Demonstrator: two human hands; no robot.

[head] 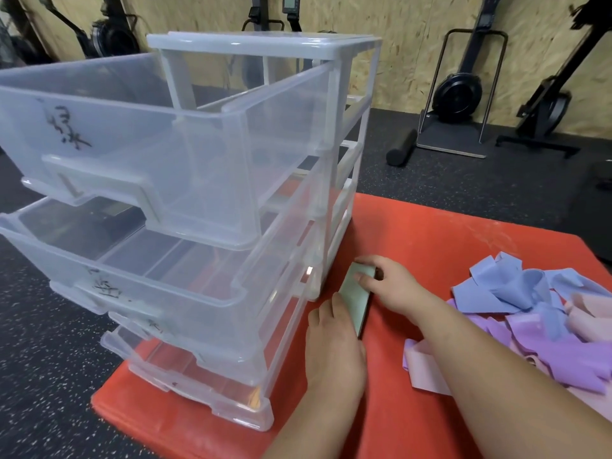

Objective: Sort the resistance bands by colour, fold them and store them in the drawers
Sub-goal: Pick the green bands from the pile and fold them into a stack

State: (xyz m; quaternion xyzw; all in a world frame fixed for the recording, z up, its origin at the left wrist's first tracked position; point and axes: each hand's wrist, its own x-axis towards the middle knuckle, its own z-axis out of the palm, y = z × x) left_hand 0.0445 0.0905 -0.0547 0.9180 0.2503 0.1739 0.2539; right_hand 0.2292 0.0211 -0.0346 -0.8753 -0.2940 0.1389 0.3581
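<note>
The right grip (387, 286) pinches the far end of a folded green band (356, 299), thumb on top and fingers curled over its edge. The left grip (334, 342) lies with fingers pressed flat on the band's near end. The band rests on the red worktop (414, 226), just beside the clear drawer unit (258, 160), whose drawers stand pulled out. To the right, well apart from the green band, lies a loose pile of blue bands (506, 286), purple bands (546, 339) and pink bands (589, 309)
</note>
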